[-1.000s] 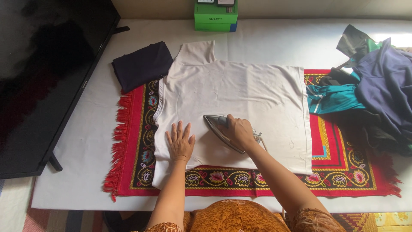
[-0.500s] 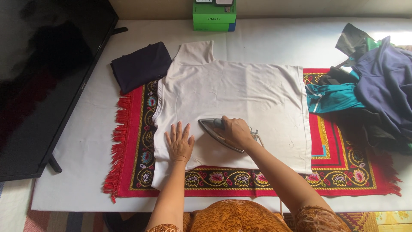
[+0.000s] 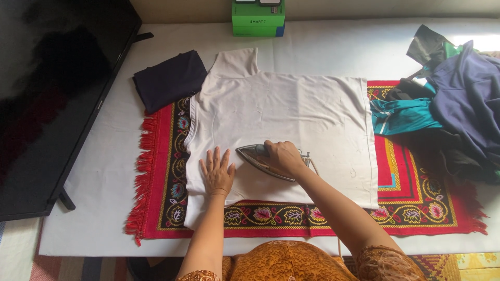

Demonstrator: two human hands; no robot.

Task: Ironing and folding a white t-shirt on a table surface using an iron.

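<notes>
We are ironing the white shirt (image 3: 284,114), which lies flat on the red mat (image 3: 416,198). Our right hand (image 3: 281,157) grips the iron (image 3: 255,156) near the shirt's bottom edge. Our left hand (image 3: 217,171) lies open, pressing the cloth flat. Next, we should probably slide the iron slowly, away from our fingers.

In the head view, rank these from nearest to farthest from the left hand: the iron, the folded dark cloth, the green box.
From the left hand, pressed flat on the white shirt:
1. Iron, just to its right, held by the right hand.
2. Folded dark cloth, up and left, beside the shirt.
3. Green box, at the far edge.
</notes>
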